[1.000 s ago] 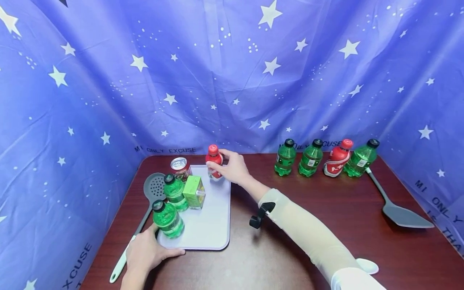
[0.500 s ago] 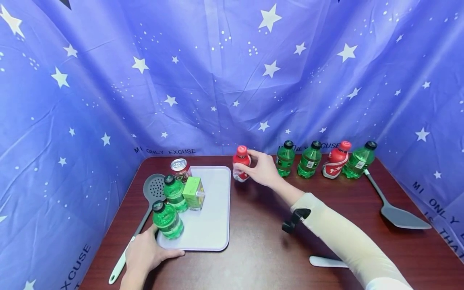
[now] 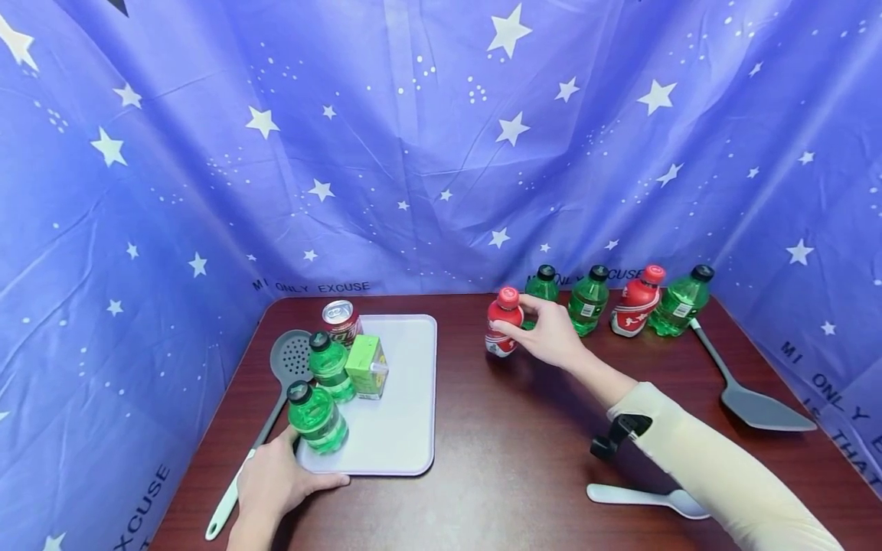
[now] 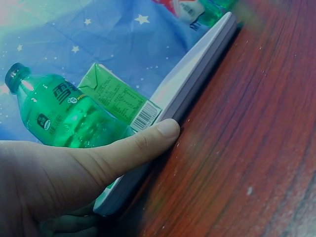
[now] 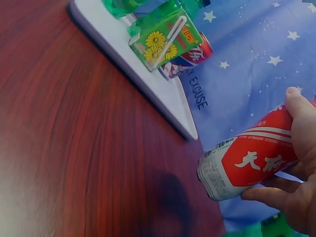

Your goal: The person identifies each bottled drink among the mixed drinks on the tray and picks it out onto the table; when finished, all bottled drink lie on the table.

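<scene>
My right hand [image 3: 551, 333] grips a small red-capped soda bottle [image 3: 505, 325] with a red label, in front of the row at the back right. In the right wrist view the bottle [image 5: 252, 153] leans with its base over the table, thumb on one side and fingers on the other. At the near left corner of the white tray [image 3: 406, 451], my left hand [image 3: 272, 478] holds the tray, its thumb along the front edge. On the tray stand two green bottles [image 3: 318, 421] with black caps, a green drink carton [image 3: 367, 367] and a red can [image 3: 341, 321].
Two green bottles [image 3: 588, 302], another red bottle [image 3: 637, 306] and a further green bottle [image 3: 682, 302] line the back right. A grey spatula [image 3: 761, 405] lies at the right, a white spoon [image 3: 634, 496] at the front. A slotted skimmer [image 3: 276, 413] lies left of the tray.
My right hand has carried the red bottle off the tray's far right part, rightward across to the green bottles. My left hand and the tray have stayed put.
</scene>
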A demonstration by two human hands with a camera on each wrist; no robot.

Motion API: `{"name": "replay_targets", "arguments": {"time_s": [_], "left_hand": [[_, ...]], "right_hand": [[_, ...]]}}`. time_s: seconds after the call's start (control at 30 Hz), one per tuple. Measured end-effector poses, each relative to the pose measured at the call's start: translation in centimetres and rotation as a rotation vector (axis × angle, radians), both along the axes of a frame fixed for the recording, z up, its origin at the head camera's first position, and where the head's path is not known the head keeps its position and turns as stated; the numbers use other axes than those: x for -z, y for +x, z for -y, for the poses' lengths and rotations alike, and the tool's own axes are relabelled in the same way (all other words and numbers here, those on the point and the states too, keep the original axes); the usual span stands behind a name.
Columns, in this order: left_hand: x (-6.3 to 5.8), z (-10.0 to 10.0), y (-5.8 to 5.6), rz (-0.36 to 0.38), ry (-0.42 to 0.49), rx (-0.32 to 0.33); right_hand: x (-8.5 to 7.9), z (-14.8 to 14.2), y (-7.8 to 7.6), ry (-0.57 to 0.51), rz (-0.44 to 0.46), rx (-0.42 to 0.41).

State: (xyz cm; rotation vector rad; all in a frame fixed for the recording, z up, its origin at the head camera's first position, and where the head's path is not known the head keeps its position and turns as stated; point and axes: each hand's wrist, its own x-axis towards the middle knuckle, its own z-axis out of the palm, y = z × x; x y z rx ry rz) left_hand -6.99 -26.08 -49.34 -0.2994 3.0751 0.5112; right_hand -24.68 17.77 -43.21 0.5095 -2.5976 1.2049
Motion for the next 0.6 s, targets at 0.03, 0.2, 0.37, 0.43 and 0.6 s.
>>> {"name": "replay_targets", "arguments": {"time_s": [0.03,0.2,0.37,0.43,0.6], "left_hand": [[0.0,0.0,0.0,0.002,0.0,-0.001],[-0.1,0.0,0.0,-0.001,0.007,0.0],[-0.1,0.0,0.0,-0.01,0.007,0.002],[0.0,0.0,0.1,-0.016,0.006,0.002],[-0.1,0.0,0.1,-0.025,0.009,0.002]], "right_hand": [[0.0,-0.4,0.1,0.008,0.003,0.003],[0.3,-2.2,0.6,0.027,-0.014,0.02],[1.0,-3.8,0.9,0.049,-0.053,0.051],[1.2,-4.4,1.1,0.062,-0.065,0.067],[1.6,-5.6,1.4,0.079,-0.09,0.094]]}}
